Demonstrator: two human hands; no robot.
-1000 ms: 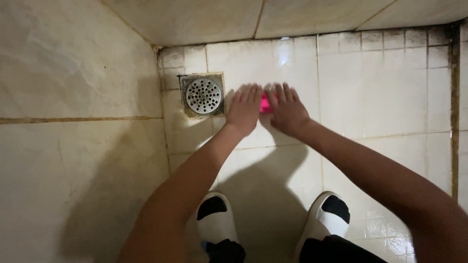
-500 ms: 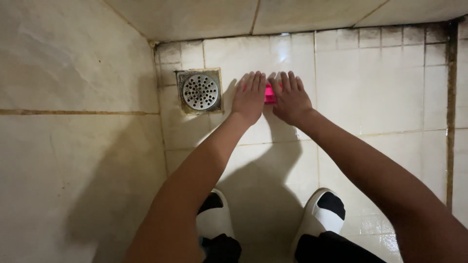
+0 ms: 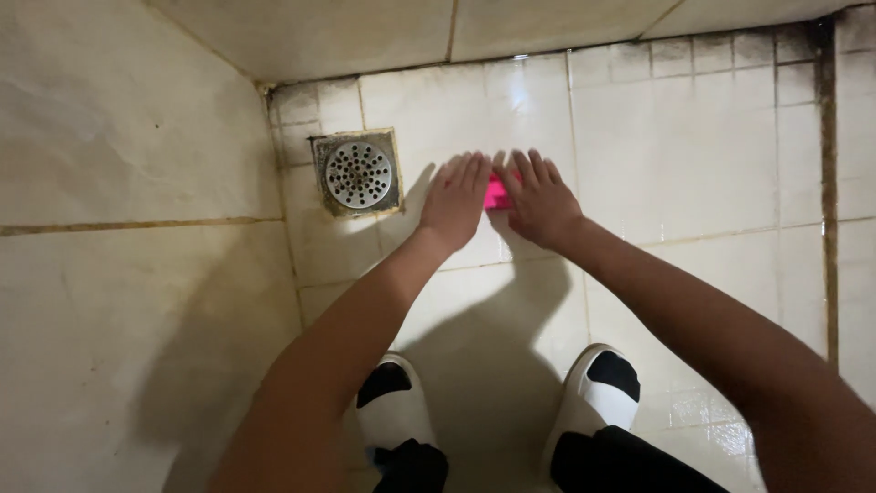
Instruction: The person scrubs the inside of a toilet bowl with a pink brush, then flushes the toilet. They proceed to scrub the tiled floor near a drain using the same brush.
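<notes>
My left hand (image 3: 456,201) and my right hand (image 3: 540,199) lie flat side by side on the white tiled floor (image 3: 693,155), fingers stretched forward. Both press down on a small bright pink pad (image 3: 496,194). Only a strip of it shows between the hands; the rest is hidden under the palms and fingers. The hands are just right of a round perforated metal floor drain (image 3: 358,173) set in a square frame.
A pale tiled wall (image 3: 119,183) rises on the left and another runs along the back. Grime darkens the grout in the corner and along a strip at the right (image 3: 826,137). My feet in black-and-white slippers (image 3: 392,415) (image 3: 598,393) stand below the hands.
Both hands with the pink pad slid a little away from me along the floor, then back toward me. They have stayed flat on the pad throughout.
</notes>
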